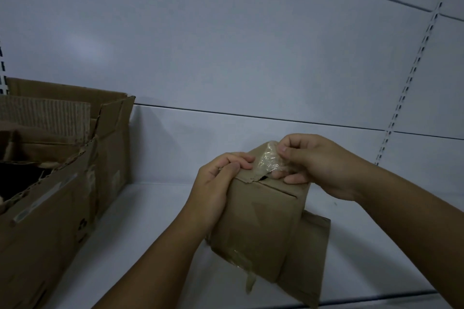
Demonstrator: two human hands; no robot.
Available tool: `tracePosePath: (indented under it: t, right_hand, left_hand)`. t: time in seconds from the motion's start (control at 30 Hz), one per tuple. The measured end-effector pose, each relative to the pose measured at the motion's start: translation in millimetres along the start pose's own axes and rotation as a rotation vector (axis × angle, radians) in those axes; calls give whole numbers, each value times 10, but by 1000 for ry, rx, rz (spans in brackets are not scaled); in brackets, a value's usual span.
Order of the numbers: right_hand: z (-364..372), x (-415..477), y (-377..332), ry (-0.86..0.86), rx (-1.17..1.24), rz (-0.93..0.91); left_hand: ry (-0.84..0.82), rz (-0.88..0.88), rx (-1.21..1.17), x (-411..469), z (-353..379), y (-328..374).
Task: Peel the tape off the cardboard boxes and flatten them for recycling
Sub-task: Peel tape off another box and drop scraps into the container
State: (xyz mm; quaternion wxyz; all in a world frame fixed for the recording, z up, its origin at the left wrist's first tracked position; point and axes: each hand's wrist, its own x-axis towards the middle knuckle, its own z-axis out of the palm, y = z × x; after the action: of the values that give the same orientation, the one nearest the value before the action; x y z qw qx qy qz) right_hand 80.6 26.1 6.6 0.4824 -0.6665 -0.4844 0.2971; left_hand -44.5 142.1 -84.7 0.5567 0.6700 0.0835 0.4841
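The small box (258, 221) is matt brown cardboard, creased; its tape (270, 159) is clear, glossy, wrinkled plastic. The big box (62, 183) shows rough corrugated edges. The shelf (155, 208) is smooth and white.

Nothing here can be read as a word, brand or number; the large cardboard box (62, 208) at the left carries a few small dark printed marks (84, 224) low on its near side, close to the corner, too dim and blurred to make out; a pale rectangular patch (116, 178) on its end wall is just as illegible.
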Motion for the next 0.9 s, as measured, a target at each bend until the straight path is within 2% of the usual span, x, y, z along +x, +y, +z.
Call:
tracePosePath:
  t: [0.07,0.13,0.2,0.27,0.33,0.4,0.53,0.63,0.7,0.8,0.87,0.9]
  right_hand:
    - [21,17,21,32,50,19]
    - [46,16,44,50,43,2]
    - [45,4,59,55,82,-13]
    - [22,10,64,55,131,-29]
    - [9,29,65,53,116,-47]
    - [-5,33,60,16,118,-58]
    - [-162,-34,30,-118,161,-72]
    - [-260,-85,-9,-10,-198,-177]
    - [-281,-118,-27,-52,-377,-271]
    - [-312,-160,-50,-185,-263,-379]
    - [-355,-143,-110,-178,-103,-395]
    - [-371,-120,-125,-154,-101,-411]
  left_hand:
    - [22,7,53,-22,14,5]
    - [123,55,182,-89,26,19]
    - [254,223,433,-197,75,120]
    - [197,341,619,-301,209,204]
    - [98,337,817,-370,359,192]
    - [102,351,997,-378,422,122]
    - [38,348,903,-362,299,137]
    - [-131,321,804,-352,107,281]
    - [-246,255,720,-352,-47,392]
    - [-370,100,567,-358,-227,499]
    - [-405,60,480,-358,-285,509]
    - [-412,55,452,-361,-300,503]
